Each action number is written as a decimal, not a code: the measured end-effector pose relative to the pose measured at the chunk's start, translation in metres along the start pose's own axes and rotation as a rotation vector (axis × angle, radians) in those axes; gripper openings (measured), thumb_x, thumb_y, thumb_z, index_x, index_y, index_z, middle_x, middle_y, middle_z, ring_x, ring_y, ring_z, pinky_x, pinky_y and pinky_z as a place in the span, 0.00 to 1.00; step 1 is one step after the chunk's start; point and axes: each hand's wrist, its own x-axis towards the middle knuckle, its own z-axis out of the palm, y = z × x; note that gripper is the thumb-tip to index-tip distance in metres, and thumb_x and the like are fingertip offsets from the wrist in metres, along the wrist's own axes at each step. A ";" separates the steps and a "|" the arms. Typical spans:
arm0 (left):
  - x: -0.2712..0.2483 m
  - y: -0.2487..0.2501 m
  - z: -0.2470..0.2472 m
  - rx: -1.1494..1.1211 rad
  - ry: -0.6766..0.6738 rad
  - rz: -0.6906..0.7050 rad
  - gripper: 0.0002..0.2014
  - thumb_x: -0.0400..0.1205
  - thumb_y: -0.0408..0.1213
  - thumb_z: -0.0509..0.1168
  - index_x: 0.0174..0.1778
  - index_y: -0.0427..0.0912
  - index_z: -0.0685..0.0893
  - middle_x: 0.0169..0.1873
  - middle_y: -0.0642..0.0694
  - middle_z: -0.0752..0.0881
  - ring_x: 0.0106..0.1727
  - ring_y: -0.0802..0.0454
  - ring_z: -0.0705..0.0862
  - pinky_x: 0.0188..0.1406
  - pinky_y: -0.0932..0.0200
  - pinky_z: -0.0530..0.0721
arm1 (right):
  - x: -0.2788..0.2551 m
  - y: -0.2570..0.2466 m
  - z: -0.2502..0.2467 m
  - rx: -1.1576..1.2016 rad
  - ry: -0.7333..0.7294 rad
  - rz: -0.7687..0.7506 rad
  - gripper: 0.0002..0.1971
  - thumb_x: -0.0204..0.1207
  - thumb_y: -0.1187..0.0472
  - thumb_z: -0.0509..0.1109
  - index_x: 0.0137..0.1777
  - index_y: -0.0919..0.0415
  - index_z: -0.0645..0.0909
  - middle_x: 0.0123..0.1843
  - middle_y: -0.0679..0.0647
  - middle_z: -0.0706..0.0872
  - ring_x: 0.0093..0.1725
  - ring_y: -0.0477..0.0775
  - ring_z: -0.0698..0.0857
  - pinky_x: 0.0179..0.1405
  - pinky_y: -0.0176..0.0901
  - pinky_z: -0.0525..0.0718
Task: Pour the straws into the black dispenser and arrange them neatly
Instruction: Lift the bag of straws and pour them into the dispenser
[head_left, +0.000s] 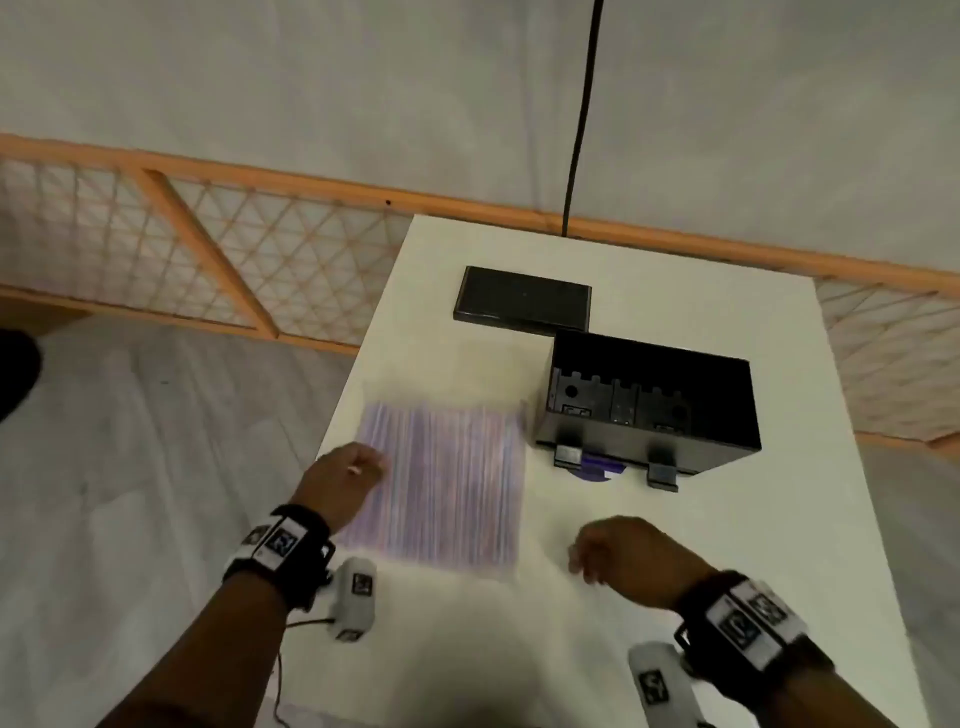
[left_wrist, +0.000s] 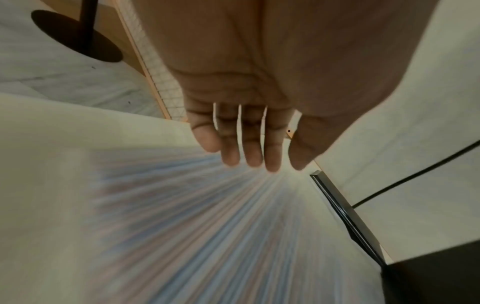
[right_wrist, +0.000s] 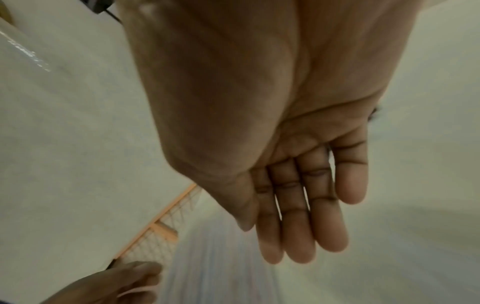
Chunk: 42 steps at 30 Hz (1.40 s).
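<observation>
A wide, blurred layer of purple-and-blue striped straws (head_left: 447, 483) lies flat on the white table (head_left: 675, 597), left of the black dispenser (head_left: 649, 400). The dispenser's top is uncovered, and its black lid (head_left: 522, 299) lies flat behind it. My left hand (head_left: 358, 467) is at the left edge of the straws; in the left wrist view its fingers (left_wrist: 249, 152) are straight over the straws (left_wrist: 207, 236). My right hand (head_left: 618, 551) hovers over bare table right of the straws, with fingers (right_wrist: 298, 226) straight and holding nothing.
A small purple thing (head_left: 602, 470) shows under the dispenser's front brackets. A black cable (head_left: 579, 130) hangs down to the table's far edge. A wooden lattice rail (head_left: 208, 249) runs behind the table. The table's left edge is close to my left hand.
</observation>
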 end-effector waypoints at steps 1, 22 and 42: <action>0.017 0.004 0.003 -0.009 0.067 -0.015 0.10 0.83 0.42 0.70 0.57 0.42 0.85 0.60 0.43 0.86 0.58 0.43 0.85 0.58 0.55 0.80 | 0.017 -0.008 -0.005 0.033 0.023 -0.013 0.12 0.79 0.64 0.63 0.43 0.54 0.88 0.40 0.42 0.89 0.39 0.37 0.86 0.46 0.29 0.81; 0.058 0.048 -0.002 -0.446 0.333 0.112 0.13 0.89 0.37 0.57 0.41 0.42 0.82 0.37 0.50 0.83 0.36 0.58 0.78 0.39 0.64 0.75 | 0.171 -0.158 -0.037 -0.165 0.428 -0.264 0.19 0.83 0.48 0.67 0.71 0.53 0.75 0.70 0.55 0.76 0.67 0.59 0.79 0.65 0.59 0.79; 0.004 0.022 -0.043 -1.395 0.122 0.445 0.07 0.87 0.32 0.59 0.44 0.41 0.80 0.37 0.49 0.82 0.42 0.54 0.79 0.50 0.62 0.78 | 0.073 -0.115 -0.081 -0.300 0.391 -0.585 0.27 0.80 0.35 0.65 0.39 0.60 0.85 0.64 0.44 0.85 0.57 0.45 0.85 0.61 0.54 0.84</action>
